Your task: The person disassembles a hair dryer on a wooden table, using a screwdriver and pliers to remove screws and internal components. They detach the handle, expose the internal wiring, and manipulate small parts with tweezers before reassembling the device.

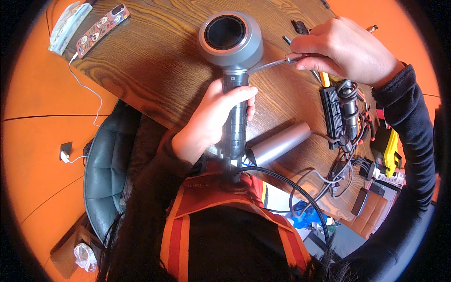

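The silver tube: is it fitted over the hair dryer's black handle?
No, the silver tube lies on the wooden table, leaving the black handle uncovered.

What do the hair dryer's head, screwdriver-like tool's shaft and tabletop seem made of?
Hair dryer head: likely plastic, satin grey; soft highlights.
Tool shaft: probably polished steel; bright glint.
Tabletop: wood or laminate, slight sheen; brown grain.

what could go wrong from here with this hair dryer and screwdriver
The screwdriver in the right grip points at the neck of the hair dryer; a slip might scratch it or jab the left grip just below.

The round grey tube lying on the table could roll if bumped.

A snag on the black cord might tug the dryer.
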A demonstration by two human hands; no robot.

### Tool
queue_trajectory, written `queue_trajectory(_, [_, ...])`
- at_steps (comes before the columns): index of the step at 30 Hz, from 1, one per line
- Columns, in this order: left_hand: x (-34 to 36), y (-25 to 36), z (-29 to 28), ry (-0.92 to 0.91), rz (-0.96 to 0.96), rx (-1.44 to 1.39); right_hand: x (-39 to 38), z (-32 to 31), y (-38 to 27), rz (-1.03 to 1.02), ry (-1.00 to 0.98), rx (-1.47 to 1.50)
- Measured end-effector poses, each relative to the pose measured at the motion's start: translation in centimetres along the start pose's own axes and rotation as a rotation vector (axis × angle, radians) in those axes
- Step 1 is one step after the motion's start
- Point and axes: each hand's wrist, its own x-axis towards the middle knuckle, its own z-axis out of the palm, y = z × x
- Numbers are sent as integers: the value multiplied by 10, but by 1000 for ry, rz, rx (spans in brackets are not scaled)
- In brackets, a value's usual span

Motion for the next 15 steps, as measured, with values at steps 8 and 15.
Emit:
queue_trajectory(8, [0, 1, -2, -7, -19, -48, 3, 2, 4, -19, -50, 59])
queue_trajectory(15, [4, 1, -3, -96, -33, -396, -16, 14, -1, -12, 326, -409])
